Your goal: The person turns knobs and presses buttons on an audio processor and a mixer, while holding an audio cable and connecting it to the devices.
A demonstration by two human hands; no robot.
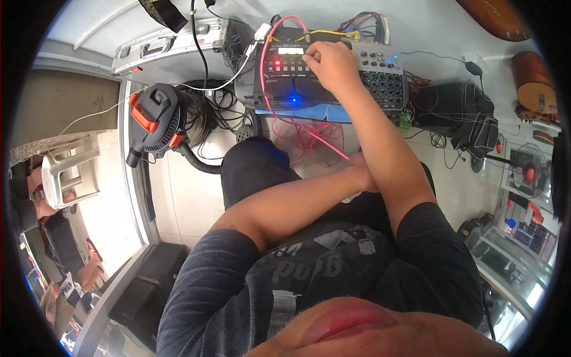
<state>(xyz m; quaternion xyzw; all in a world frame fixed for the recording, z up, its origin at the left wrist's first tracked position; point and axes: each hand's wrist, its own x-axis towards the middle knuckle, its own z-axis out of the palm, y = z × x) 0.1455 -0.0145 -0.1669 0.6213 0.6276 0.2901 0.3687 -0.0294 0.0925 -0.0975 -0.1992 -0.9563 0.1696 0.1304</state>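
The right hand (331, 64), thumb and forefinger narrowly pinched, is at the effects pedal (281, 88) above the support's blue front edge (321, 113); the left hand (359, 168), grip hidden, adjoins the pink cable (331, 147), whose snagging could drag the pedal.

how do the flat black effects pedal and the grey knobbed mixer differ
The flat black effects pedal has a lit white screen; the grey knobbed mixer shows none. The pedal also glows red; the mixer's visible lights are blue. Both show blue lights.
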